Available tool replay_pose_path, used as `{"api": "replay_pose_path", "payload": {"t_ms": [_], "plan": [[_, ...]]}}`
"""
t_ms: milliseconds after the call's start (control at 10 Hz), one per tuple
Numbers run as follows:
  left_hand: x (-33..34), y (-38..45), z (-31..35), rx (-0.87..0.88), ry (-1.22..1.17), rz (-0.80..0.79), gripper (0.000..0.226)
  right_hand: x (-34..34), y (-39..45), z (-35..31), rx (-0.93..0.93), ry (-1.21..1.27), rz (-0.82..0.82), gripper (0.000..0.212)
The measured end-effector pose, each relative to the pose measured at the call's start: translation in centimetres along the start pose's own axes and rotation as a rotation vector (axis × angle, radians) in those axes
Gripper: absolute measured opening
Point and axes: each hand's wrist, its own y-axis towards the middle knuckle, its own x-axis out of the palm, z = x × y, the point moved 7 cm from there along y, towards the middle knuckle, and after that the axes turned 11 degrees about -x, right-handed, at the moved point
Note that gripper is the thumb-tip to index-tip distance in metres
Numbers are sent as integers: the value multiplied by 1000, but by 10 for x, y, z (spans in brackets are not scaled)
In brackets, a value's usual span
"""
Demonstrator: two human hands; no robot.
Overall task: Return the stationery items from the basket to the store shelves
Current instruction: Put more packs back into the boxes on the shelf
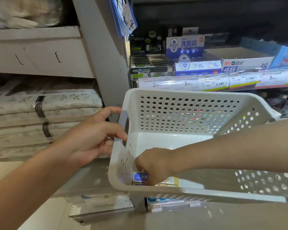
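Two hands worked one white basket [186, 117]. Left hand [91, 136] gripped its handle; right hand [154, 165] closed on a blue-and-white box [140, 177] inside.

a white perforated plastic basket [181, 113] sits tilted before the shelf; small blue-and-white eraser boxes [140, 177] lie in its near-left corner.

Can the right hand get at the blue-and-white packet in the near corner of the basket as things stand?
Probably yes. The right hand is already down inside the white basket, its fingers on the blue-and-white packet, with nothing between. The left hand grips the basket's handle.
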Motion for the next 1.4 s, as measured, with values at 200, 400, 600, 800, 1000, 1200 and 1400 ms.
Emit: {"api": "replay_pose_path", "payload": {"t_ms": [200, 400, 600, 800, 1000, 1200, 1400], "plan": [[8, 6, -3, -5, 57, -29, 57, 5, -6, 2, 0, 16, 6, 26], [28, 9, 2, -2, 60, -35, 55, 1, -20, 9, 5, 7, 1, 22], [59, 5, 9, 3, -11, -23, 56, 1, -38, 23, -5, -52, -27, 22], [74, 12, 7, -20, -24, 0, 55, 1, -58, 38, 2, -61, 9, 22], [85, 15, 10, -5, -36, 53, 57, -2, -66, 56, -36, -39, 56, 29], [86, 17, 12, 14, -35, 105, 57, -3, -68, 67, -56, 88, 0, 38], [86, 13, 12, 16, -42, 129, 57, 0, -60, 78, -48, 302, -8, 31]]}}
